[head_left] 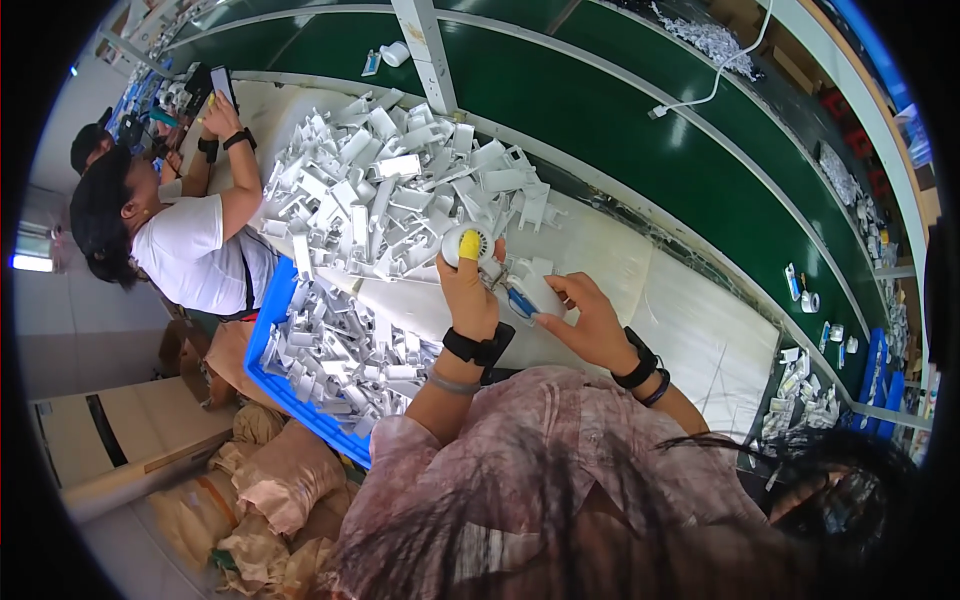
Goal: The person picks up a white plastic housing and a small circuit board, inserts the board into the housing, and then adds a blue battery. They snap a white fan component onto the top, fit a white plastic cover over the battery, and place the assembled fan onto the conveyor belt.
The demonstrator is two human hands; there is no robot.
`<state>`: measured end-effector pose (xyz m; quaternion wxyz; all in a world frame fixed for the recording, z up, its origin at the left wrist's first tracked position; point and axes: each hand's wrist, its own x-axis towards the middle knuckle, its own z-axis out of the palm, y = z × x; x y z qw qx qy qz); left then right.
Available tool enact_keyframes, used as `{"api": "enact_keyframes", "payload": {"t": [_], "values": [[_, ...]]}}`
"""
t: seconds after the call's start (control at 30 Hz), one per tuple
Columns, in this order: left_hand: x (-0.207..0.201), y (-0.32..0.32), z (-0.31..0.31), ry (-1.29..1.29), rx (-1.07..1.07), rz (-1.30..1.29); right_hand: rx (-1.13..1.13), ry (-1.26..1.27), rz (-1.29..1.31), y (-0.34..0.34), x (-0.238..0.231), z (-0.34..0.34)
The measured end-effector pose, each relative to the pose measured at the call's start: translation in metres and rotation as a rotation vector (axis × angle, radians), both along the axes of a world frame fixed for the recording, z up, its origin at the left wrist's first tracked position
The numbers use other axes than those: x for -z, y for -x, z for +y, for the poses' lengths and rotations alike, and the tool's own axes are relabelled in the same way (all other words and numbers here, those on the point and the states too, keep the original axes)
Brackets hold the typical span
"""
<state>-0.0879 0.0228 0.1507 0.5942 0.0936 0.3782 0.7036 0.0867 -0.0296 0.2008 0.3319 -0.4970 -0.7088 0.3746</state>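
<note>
My left hand (470, 295), a yellow cover on its thumb, is closed around a round white plastic piece (462, 243) with a slotted, grille-like face. Just right of it, my right hand (592, 325) pinches the edge of a white plastic housing (543, 293) between thumb and fingers. A blue panel (519, 303) shows at the lower left side of that housing. Whether the round piece and the housing are joined I cannot tell. Beyond my left hand lies a big heap of white plastic housings (400, 185) on the pale worktable (690, 330).
A blue crate (262, 345) full of white parts stands left of me. Past the table runs a green conveyor belt (600, 90) with a few parts on it. A metal post (425, 55) rises at its edge. A co-worker (200, 250) works at the left, near brown sacks (285, 475).
</note>
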Motion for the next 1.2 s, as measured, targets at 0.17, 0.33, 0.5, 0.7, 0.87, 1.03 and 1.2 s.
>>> {"api": "enact_keyframes", "payload": {"t": [0.17,0.33,0.5,0.7,0.87,1.03,1.2], "values": [[-0.005,-0.002,0.001,0.002,0.017,-0.008,0.028,-0.078,-0.104,0.015,0.001,-0.003],[-0.009,-0.004,-0.003,-0.01,-0.009,-0.004,0.042,-0.107,-0.104,0.022,0.004,-0.003],[-0.016,-0.009,-0.003,-0.011,-0.025,0.007,0.044,-0.094,-0.106,0.023,0.008,-0.002],[-0.018,-0.012,-0.004,-0.031,-0.01,0.011,0.068,-0.098,-0.132,0.024,0.012,-0.002],[-0.018,-0.015,-0.004,-0.062,0.005,-0.014,0.075,-0.114,-0.159,0.024,0.011,-0.004],[-0.021,-0.016,-0.008,-0.2,0.108,0.067,0.108,-0.2,-0.194,0.022,0.01,-0.005],[-0.032,-0.01,-0.011,-0.277,0.281,0.231,0.101,-0.1,-0.102,0.019,0.006,-0.007]]}}
